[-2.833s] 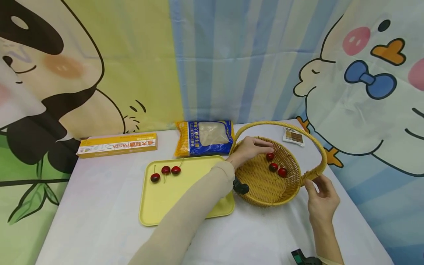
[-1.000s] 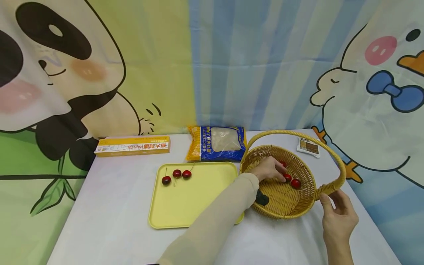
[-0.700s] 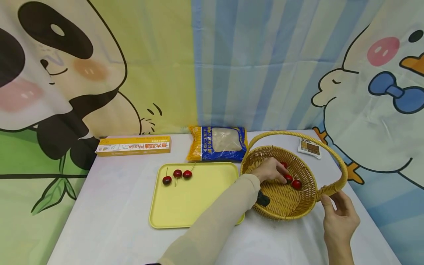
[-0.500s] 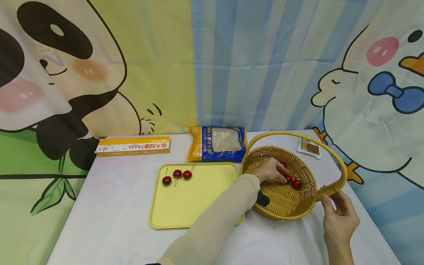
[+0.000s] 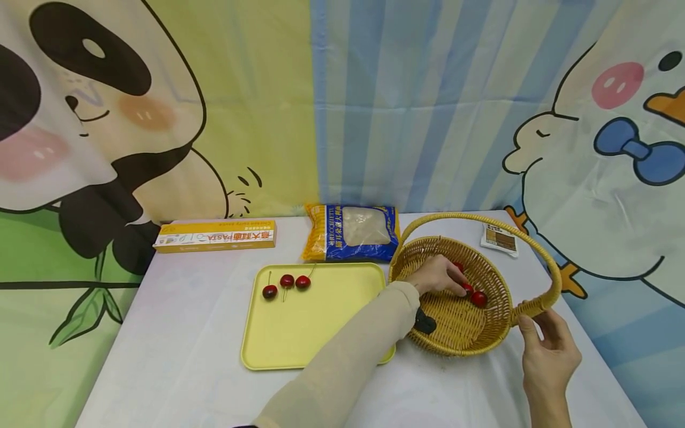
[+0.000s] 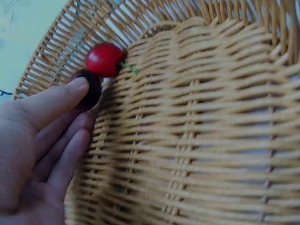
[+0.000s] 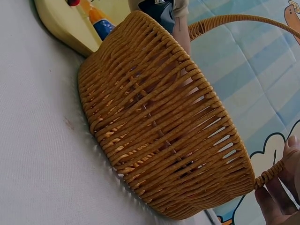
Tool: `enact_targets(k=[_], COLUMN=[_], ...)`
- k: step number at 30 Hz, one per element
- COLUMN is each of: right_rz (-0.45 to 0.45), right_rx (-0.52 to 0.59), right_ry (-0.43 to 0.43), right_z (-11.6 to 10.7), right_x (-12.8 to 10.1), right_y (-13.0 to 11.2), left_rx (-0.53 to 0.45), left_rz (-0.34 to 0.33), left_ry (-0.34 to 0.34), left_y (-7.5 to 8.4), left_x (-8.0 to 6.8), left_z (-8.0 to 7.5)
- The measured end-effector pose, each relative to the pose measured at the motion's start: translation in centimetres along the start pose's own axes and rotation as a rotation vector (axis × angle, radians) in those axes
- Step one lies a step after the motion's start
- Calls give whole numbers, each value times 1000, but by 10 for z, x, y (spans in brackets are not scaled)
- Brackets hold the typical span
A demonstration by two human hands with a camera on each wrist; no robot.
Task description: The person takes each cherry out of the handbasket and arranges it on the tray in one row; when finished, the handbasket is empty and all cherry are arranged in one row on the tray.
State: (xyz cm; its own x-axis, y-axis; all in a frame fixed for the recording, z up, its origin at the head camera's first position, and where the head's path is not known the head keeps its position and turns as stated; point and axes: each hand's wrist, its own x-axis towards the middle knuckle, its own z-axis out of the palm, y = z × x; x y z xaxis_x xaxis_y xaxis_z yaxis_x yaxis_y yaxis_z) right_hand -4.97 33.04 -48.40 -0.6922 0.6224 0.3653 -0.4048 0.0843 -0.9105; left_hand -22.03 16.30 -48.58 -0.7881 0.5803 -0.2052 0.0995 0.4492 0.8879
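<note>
Inside the wicker basket (image 5: 455, 327), my left hand (image 5: 437, 275) pinches a dark cherry (image 6: 92, 89) between thumb and fingers. A bright red cherry (image 6: 104, 60) with a short green stem touches it in the left wrist view. The head view shows another cherry (image 5: 479, 299) on the basket floor, and one more (image 5: 458, 267) partly hidden behind my fingers. At the basket's right side, my right hand (image 5: 550, 351) grips the base of the arched handle (image 5: 553, 285) with thumb and fingers. The basket rests on the white tablecloth.
Left of the basket lies a yellow tray (image 5: 321, 339) with three stemmed cherries (image 5: 286, 281) near its far left corner. Behind stand a blue-and-yellow pasta bag (image 5: 353, 233), a long pasta box (image 5: 215, 236) and a small packet (image 5: 499, 239). A printed curtain (image 5: 374, 119) hangs behind the table.
Since the earliest frame, my left hand has lowered from over the basket's back to the cherries inside. My right hand keeps its grip on the handle base. The head view has shifted.
</note>
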Motion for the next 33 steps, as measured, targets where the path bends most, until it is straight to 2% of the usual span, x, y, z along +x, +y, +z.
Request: enact_targets(k=[9, 15, 20, 26, 29, 33], right_rz=[22, 34, 40, 52, 60, 66], right_rx=[-27, -15, -14, -49, -61, -74], right_ry=[12, 16, 16, 13, 16, 16], right_z=[0, 2, 3, 2, 1, 1], right_x=[1, 1, 1, 2, 2, 1], right_y=[-1, -2, -3, -2, -3, -3], left_rx=[-31, -78, -64, -63, -82, -127], left_rz=[16, 50, 105, 119, 113, 140], left_ry=[41, 23, 1, -15, -25, -44], left_y=[5, 14, 27, 38, 39, 35], left_x=[-4, -12, -24, -41, -49, -60], left_z=[-7, -14, -21, -28, -31, -36])
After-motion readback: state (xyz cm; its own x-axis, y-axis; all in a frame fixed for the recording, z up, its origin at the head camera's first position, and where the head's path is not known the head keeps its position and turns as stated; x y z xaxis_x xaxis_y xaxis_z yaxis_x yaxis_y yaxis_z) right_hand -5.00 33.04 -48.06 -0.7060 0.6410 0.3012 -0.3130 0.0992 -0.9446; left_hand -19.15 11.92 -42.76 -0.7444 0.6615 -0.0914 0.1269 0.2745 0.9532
